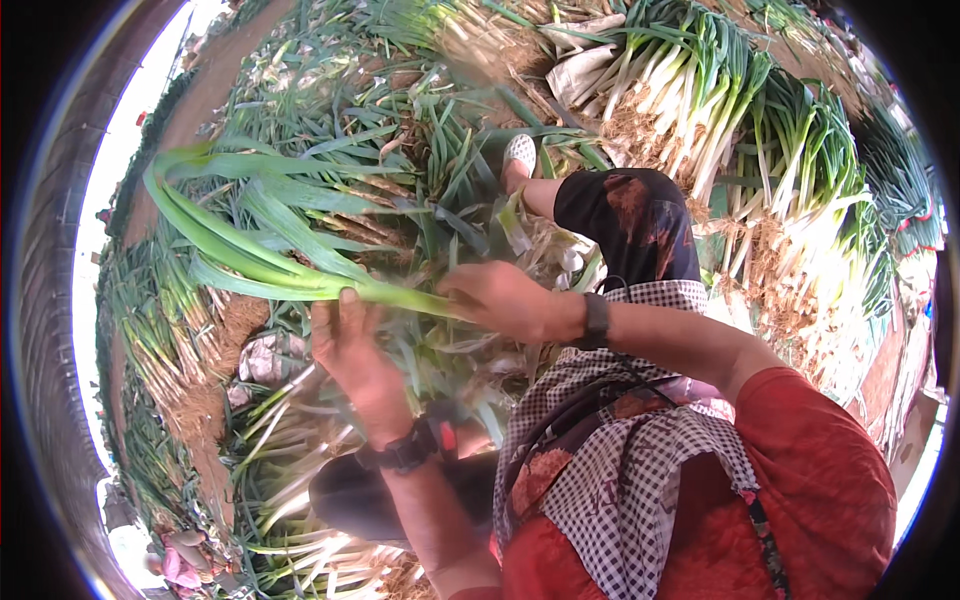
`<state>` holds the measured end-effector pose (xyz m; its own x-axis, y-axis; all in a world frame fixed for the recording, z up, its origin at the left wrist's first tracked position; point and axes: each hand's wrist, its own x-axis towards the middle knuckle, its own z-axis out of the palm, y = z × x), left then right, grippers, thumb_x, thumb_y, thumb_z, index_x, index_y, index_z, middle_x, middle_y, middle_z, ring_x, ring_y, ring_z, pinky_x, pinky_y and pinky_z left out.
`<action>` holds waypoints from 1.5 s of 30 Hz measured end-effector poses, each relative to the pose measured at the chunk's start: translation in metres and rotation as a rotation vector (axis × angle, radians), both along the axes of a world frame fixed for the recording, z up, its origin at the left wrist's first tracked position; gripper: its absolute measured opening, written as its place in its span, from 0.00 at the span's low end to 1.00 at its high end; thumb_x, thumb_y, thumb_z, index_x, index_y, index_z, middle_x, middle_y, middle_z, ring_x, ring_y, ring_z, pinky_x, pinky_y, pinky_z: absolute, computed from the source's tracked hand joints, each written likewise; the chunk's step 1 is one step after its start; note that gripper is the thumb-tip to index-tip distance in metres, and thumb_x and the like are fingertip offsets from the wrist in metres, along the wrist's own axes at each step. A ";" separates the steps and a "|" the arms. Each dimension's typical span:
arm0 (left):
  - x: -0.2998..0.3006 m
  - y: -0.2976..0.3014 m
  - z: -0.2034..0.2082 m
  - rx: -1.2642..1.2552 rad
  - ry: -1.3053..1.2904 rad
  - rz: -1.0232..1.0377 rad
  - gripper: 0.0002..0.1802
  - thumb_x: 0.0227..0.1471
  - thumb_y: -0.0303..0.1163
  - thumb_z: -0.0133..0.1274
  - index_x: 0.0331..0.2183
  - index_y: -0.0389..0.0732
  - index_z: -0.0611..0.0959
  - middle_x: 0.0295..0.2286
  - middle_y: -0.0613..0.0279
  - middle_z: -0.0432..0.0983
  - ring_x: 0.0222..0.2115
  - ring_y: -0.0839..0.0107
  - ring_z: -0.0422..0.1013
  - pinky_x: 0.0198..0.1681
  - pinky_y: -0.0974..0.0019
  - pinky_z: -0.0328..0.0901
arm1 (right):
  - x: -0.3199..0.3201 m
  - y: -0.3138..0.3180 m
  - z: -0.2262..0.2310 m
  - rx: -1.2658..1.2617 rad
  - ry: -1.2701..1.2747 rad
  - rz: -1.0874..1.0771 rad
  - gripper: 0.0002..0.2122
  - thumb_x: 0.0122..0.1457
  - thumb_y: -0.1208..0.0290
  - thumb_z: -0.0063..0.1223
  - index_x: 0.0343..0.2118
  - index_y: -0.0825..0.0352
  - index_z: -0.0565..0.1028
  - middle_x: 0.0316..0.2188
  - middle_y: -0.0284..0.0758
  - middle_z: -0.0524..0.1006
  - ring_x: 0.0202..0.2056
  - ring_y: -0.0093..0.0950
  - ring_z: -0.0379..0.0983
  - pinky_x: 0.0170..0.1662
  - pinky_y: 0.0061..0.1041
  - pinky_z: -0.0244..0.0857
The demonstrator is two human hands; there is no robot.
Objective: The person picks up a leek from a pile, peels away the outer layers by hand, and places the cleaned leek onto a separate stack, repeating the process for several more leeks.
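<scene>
A long leek [260,268] lies across in front of me, its broad green leaves fanning out and bending over at the left. My left hand [355,345] grips it from below, where the leaves come together. Farther right, my right hand [505,298] is closed around the paler stem end, and that end is hidden behind the fingers. Beneath both hands is a blurred heap of stripped leaves and pale peelings [540,250].
Bundles of leeks with white stems [690,110] line the right side, and more leeks [180,350] lie at the left. Loose green leaves [330,110] cover much of the ground ahead. Pale stems [300,450] lie beside my left leg. Another person [180,560] is at the lower left.
</scene>
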<state>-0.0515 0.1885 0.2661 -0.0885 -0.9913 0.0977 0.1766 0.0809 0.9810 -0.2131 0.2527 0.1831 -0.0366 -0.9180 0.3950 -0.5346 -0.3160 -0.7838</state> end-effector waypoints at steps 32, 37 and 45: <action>0.019 0.001 -0.021 0.045 0.194 -0.371 0.22 0.62 0.33 0.46 0.54 0.35 0.68 0.48 0.46 0.71 0.51 0.50 0.68 0.59 0.44 0.59 | -0.007 -0.008 0.018 -0.062 -0.370 0.223 0.05 0.55 0.75 0.54 0.33 0.72 0.76 0.25 0.39 0.74 0.25 0.36 0.71 0.32 0.30 0.66; 0.013 0.004 -0.016 0.079 0.224 -0.467 0.22 0.61 0.34 0.47 0.54 0.35 0.68 0.48 0.46 0.71 0.51 0.50 0.68 0.59 0.42 0.57 | -0.006 -0.006 0.017 -0.093 -0.315 0.132 0.07 0.49 0.76 0.60 0.29 0.71 0.75 0.24 0.39 0.73 0.26 0.36 0.70 0.33 0.29 0.66; 0.007 0.005 -0.020 0.089 0.321 -0.429 0.20 0.63 0.33 0.43 0.52 0.33 0.68 0.45 0.43 0.72 0.49 0.48 0.69 0.58 0.45 0.60 | -0.043 -0.006 -0.098 0.614 0.641 0.206 0.07 0.50 0.73 0.50 0.27 0.68 0.79 0.30 0.44 0.79 0.34 0.44 0.77 0.36 0.40 0.71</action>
